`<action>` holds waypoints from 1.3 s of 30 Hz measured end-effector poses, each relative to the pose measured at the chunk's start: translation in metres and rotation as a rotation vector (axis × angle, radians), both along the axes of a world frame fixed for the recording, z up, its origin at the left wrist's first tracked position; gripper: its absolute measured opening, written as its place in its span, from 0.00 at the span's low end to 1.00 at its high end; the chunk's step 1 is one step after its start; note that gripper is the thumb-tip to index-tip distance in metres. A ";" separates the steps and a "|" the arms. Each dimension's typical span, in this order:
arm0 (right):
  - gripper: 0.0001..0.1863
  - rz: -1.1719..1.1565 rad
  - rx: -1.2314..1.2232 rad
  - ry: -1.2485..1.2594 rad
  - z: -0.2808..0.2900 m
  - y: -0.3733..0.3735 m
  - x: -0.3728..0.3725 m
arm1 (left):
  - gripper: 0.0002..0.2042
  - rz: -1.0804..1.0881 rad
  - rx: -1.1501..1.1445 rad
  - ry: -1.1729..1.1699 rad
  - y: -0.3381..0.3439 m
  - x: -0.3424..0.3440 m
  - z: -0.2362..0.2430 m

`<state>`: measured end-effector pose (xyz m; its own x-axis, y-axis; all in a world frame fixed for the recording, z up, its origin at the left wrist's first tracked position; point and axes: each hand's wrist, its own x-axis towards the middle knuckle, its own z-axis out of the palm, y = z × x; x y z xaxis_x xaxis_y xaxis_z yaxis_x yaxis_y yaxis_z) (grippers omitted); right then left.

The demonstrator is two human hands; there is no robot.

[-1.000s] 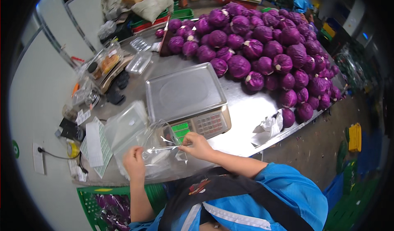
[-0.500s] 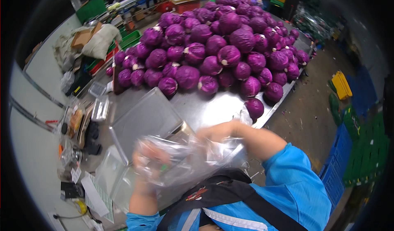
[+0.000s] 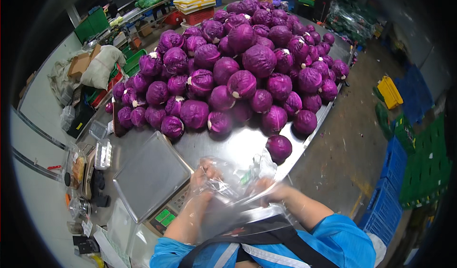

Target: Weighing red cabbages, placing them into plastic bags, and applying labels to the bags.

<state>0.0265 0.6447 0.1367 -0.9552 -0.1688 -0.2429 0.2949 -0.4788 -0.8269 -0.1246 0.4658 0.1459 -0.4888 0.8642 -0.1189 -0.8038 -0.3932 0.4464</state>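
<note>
A clear plastic bag (image 3: 228, 199) is stretched between my two hands in front of my chest, partly blurred. My left hand (image 3: 205, 174) has its fingers curled into the film, which lies over part of the hand and wrist. On the other side my right hand (image 3: 266, 188) grips the bag's edge, its fingers partly smeared. Just beyond my right hand sits a crumpled whitish plastic piece (image 3: 262, 163), beside a single red cabbage (image 3: 279, 148). Left of my left hand stands a weighing scale (image 3: 151, 175) with a flat grey platform and lit green displays.
A large heap of red cabbages (image 3: 228, 73) covers the far part of the steel table (image 3: 204, 146). Clear plastic trays (image 3: 103, 154) and small items lie along the left wall. Blue crates (image 3: 383, 187) and green crates (image 3: 426, 173) stand on the floor to the right.
Both hands have moved forward and the bag has spread between them. The left arm no longer hides the scale's displays. The head view has shifted, so the heap appears further left and lower.
</note>
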 end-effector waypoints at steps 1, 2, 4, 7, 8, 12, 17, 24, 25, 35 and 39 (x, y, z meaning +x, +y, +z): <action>0.22 -0.229 -0.026 0.217 0.009 0.011 -0.013 | 0.16 -0.126 0.357 -0.198 0.011 0.000 0.000; 0.19 -0.487 -0.476 0.052 0.018 0.035 -0.030 | 0.11 -0.384 0.465 -0.282 0.016 0.002 0.005; 0.15 -0.553 -0.965 0.060 0.017 0.078 -0.040 | 0.09 -0.608 0.146 0.229 0.035 0.007 0.021; 0.15 -0.111 -0.910 0.269 0.014 0.094 -0.048 | 0.06 -0.581 -0.314 0.872 0.049 -0.025 0.031; 0.11 -0.248 -0.281 0.151 0.014 0.100 -0.055 | 0.06 -0.408 -0.392 0.977 0.061 -0.044 0.032; 0.09 -0.932 0.830 0.234 0.019 0.122 -0.123 | 0.05 0.182 -0.747 1.109 0.128 -0.130 0.037; 0.16 -1.035 1.097 -0.030 0.011 0.164 -0.220 | 0.15 0.792 -0.847 1.373 0.226 -0.194 -0.010; 0.18 -1.139 0.789 0.221 0.004 0.124 -0.220 | 0.08 0.806 -0.702 1.116 0.203 -0.181 -0.008; 0.18 -1.157 0.519 0.325 0.008 0.114 -0.203 | 0.07 0.789 -0.508 0.991 0.187 -0.158 0.018; 0.12 0.218 -0.058 0.508 0.058 0.000 -0.186 | 0.05 0.095 -0.582 1.097 -0.104 -0.096 0.091; 0.09 0.179 0.314 0.650 0.108 -0.035 -0.210 | 0.05 0.314 -0.928 1.600 -0.171 -0.074 0.156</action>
<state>-0.1832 0.6094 0.2448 -0.8869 -0.3513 0.2998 -0.2496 -0.1817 -0.9512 -0.1983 0.2947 0.3016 -0.7046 0.6698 0.2344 0.5797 0.3527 0.7346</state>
